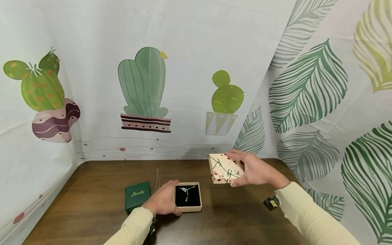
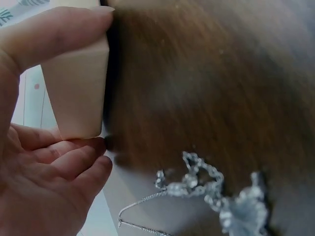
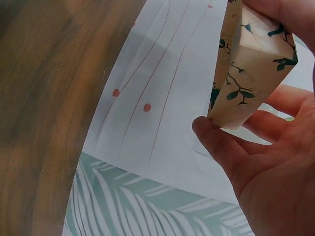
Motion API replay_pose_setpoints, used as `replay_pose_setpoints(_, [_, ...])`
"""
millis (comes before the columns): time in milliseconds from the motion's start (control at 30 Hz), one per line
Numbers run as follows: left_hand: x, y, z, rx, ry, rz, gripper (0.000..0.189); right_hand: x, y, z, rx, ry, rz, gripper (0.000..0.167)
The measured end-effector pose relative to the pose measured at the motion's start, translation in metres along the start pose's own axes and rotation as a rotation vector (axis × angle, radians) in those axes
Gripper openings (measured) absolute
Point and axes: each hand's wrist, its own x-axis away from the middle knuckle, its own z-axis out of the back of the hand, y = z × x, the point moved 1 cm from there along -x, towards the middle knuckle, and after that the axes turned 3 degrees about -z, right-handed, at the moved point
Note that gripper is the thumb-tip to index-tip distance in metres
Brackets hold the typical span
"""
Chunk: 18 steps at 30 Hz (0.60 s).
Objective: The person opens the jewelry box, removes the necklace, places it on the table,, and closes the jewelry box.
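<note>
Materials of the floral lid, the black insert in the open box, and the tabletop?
Floral lid: likely printed cardboard, matte; crisp edges, pattern carries onto the side.
Black insert: perhaps foam or velvety fabric; dull, no visible shine.
Tabletop: wood or wood-look laminate, satin; brown streaky grain, soft reflections.

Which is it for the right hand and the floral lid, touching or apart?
Touching. The right wrist view shows it: the right hand grips the floral lid, fingers against its edges.
</note>
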Motion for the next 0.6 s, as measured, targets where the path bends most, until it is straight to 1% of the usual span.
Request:
replay_pose_setpoints(367, [-0.0011,-0.0030,-0.0040,0.034,0.017,0.018,0.114,0.0024,0.0017,0.0013,-0.014,0.005,-0.025,0.102])
replay_pose_setpoints(600, [-0.0004,-0.0018,-0.0026,0.064,0.009,0.025,0.117,0.0067,0.0078,-0.0008,0.013,0.016,-0.008,0.102])
